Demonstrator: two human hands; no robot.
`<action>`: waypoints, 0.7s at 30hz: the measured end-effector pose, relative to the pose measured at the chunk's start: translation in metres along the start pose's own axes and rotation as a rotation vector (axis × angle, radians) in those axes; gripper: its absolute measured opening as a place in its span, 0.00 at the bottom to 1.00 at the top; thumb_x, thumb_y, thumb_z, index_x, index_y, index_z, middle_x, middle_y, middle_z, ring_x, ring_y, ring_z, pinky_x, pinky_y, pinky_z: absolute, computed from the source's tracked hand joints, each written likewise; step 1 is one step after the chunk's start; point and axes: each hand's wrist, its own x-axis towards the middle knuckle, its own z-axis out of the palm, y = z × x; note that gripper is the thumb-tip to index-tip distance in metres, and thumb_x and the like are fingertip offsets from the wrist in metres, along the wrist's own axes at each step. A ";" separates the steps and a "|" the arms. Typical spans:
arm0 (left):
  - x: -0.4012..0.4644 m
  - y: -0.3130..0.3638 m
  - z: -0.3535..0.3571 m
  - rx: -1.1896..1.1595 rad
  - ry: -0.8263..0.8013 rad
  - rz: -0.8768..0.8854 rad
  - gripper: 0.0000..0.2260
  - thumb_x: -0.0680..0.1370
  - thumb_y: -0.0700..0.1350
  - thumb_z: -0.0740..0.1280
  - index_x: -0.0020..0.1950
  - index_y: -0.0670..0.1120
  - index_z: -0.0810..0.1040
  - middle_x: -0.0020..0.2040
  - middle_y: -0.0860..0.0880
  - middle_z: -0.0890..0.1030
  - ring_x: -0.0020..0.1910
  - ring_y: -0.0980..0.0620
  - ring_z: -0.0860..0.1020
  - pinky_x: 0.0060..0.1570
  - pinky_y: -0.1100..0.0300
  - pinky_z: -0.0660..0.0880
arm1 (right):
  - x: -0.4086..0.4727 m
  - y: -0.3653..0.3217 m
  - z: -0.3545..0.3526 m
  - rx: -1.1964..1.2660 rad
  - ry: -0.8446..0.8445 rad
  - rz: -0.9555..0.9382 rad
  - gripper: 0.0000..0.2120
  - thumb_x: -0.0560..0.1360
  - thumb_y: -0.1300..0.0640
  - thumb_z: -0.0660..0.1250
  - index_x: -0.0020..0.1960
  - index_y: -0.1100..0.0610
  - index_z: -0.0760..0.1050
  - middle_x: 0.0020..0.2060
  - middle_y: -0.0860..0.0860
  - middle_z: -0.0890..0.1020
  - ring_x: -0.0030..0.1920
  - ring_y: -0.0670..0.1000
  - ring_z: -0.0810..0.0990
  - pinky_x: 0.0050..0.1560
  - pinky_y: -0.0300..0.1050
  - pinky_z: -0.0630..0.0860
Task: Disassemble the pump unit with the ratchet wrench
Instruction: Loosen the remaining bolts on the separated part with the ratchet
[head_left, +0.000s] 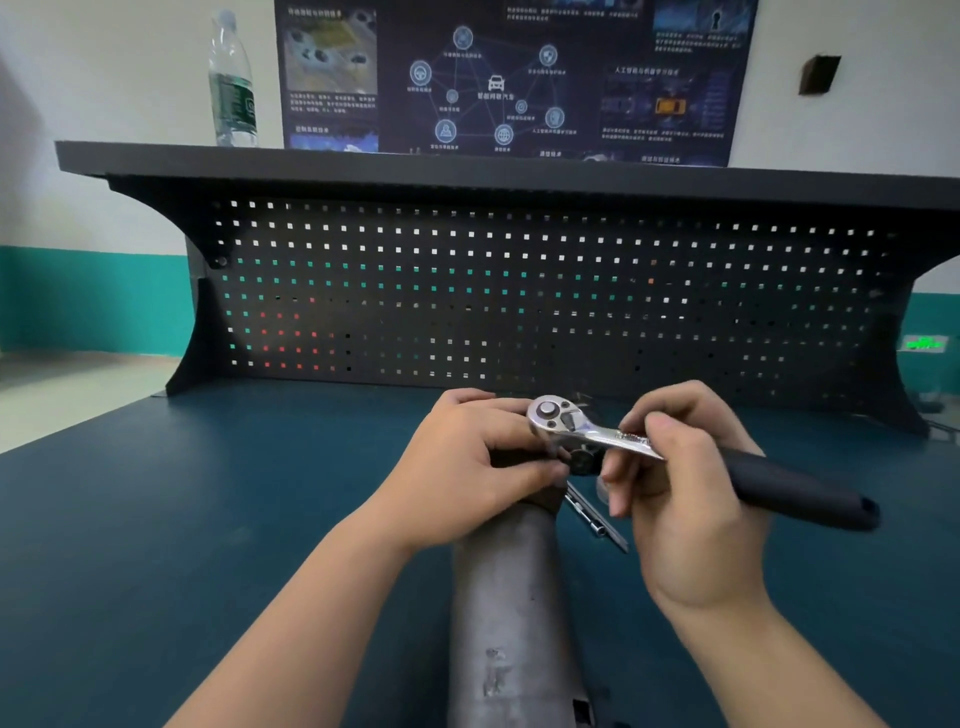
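Right now my left hand (470, 457) is curled round the top end of the pump (506, 613), fingers wrapped on the dark part just under the ratchet (675, 457) head. My right hand (680, 499) pinches the ratchet's shiny neck between thumb and forefinger, other fingers loosely curled below it; the black grip sticks out free to the right, past my hand and clear of the bench. Ratchet head sits on top of the pump's far end, drive side down, what it's seated on is hidden by my fingers. Pump is a grey, scuffed cylinder running from the bottom edge of view straight away from me, lying mid-bench (156, 519). Small metal bar (592, 512), maybe an extension, lies on the bench just right of the pump, under my right hand, close to the handle's path. Something small and clear sits beside it, too blurred to tell. Pegboard (519, 291) stands close behind the pump's far end, so little room forward. Open blue surface on both sides, wide on the left out to the bench edge, and wide on the right beyond the handle. Shelf (467, 163) overhangs the pegboard top, with a bottle (232, 83) on its left end, well apart from my hands. Poster (509, 78) on the wall behind.
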 end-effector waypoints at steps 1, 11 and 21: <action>0.000 0.000 0.001 -0.003 0.004 -0.002 0.07 0.70 0.50 0.70 0.42 0.50 0.85 0.46 0.72 0.78 0.52 0.68 0.75 0.63 0.58 0.61 | 0.002 -0.001 -0.001 0.039 0.014 0.052 0.07 0.69 0.56 0.62 0.32 0.55 0.73 0.22 0.55 0.73 0.20 0.52 0.68 0.25 0.39 0.65; 0.001 0.000 0.001 0.032 0.027 -0.011 0.09 0.67 0.54 0.73 0.45 0.54 0.85 0.49 0.66 0.81 0.56 0.73 0.72 0.64 0.59 0.61 | 0.038 0.004 -0.019 0.469 0.195 0.699 0.16 0.66 0.52 0.72 0.26 0.55 0.69 0.20 0.47 0.67 0.16 0.42 0.61 0.18 0.34 0.60; -0.001 -0.002 -0.001 -0.048 0.038 -0.047 0.08 0.67 0.53 0.71 0.42 0.52 0.86 0.48 0.62 0.84 0.56 0.71 0.74 0.66 0.54 0.61 | 0.045 0.005 -0.011 0.357 0.165 0.684 0.16 0.75 0.57 0.68 0.30 0.56 0.69 0.21 0.48 0.67 0.17 0.43 0.61 0.18 0.34 0.60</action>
